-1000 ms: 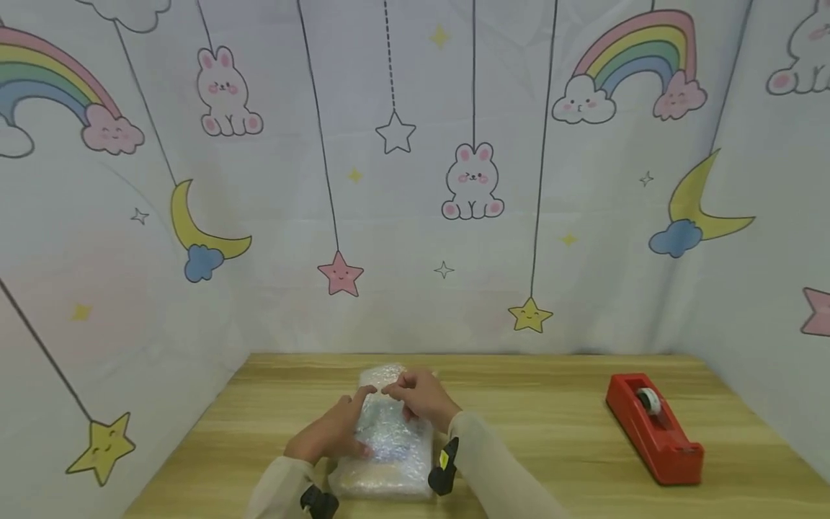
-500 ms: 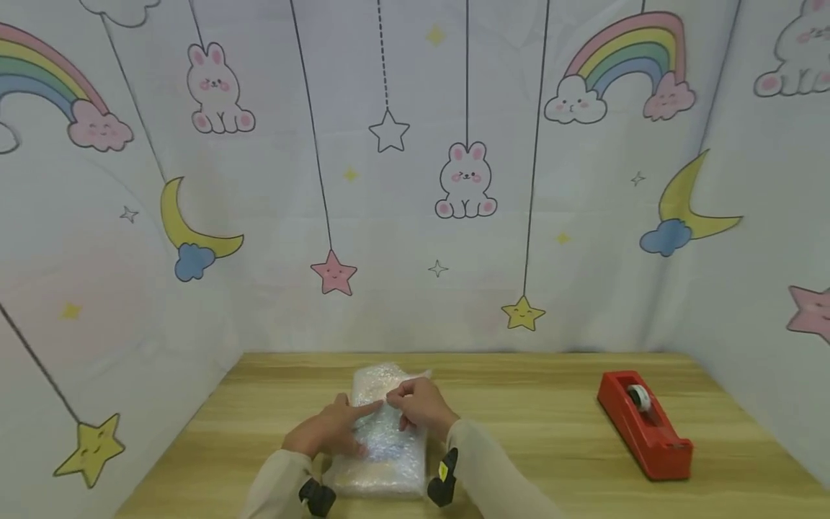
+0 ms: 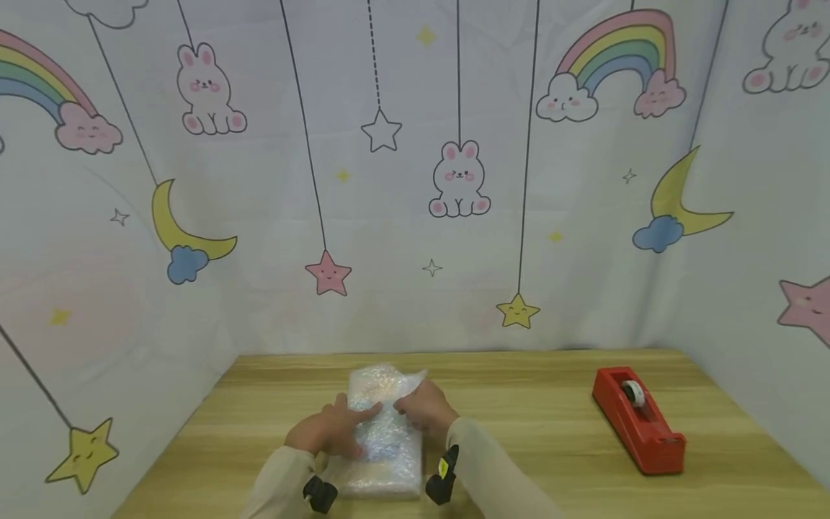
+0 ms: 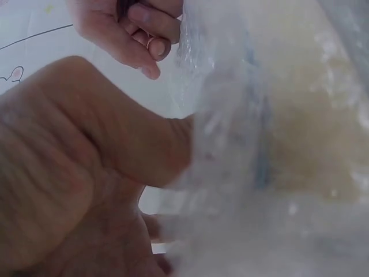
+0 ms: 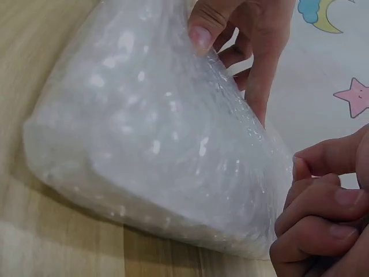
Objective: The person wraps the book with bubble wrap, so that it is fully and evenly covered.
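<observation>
A flat package in clear bubble wrap lies on the table before me, with bluish and yellowish patches showing through it. My left hand rests on its left side, fingers spread and index stretched across the top. In the right wrist view the left thumb presses on the wrap. My right hand is at the package's upper right, beside a raised flap of wrap. Its fingers are curled, and thumb and index pinch together right at the wrap's edge.
To the right on the wood-grain table stands a red tape dispenser with a roll of tape in it. A white printed curtain encloses the back and both sides.
The right hand has drawn slightly back from the left index finger, and the raised flap of wrap shows more. The left hand stays on the package. The head view has shifted slightly right.
</observation>
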Motion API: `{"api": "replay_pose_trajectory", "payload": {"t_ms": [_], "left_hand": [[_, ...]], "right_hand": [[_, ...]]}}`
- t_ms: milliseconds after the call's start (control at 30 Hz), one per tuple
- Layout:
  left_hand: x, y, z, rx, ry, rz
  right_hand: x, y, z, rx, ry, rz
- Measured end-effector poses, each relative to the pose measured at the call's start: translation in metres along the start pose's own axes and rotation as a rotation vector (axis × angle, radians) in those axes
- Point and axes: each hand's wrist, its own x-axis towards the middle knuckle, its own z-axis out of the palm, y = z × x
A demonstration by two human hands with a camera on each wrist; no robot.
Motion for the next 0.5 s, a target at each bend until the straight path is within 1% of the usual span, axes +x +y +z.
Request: {"api": "replay_pose_trajectory", "payload": {"t_ms": [67,133,300,400,500], "left_hand": [[-0.0001,-0.0001,0.0005,0.003,0.011,0.004],[-0.0007,-0.0004,0.0013,0.001,0.021,0.005],[-0.0036,-0.0017,0.0052,-0.063,0.052,0.01],[-0.0043,-0.0021,0.0063,-0.08,0.065,0.017],[-0.0033,-0.0017,0.0061,-0.069,0.08,0.043]], "right_hand": [[0.0012,0.0002,0.0011,0.028,0.0,0.029],[0.0028,0.0012,0.0025,0.024,0.01,0.037],[0.0056,0.0065,0.0047,-0.044,0.044,0.001],[0.007,0.0078,0.0048,-0.139,0.065,-0.03],[0.0095,0.006,0.0035,-0.279,0.075,-0.074]]}}
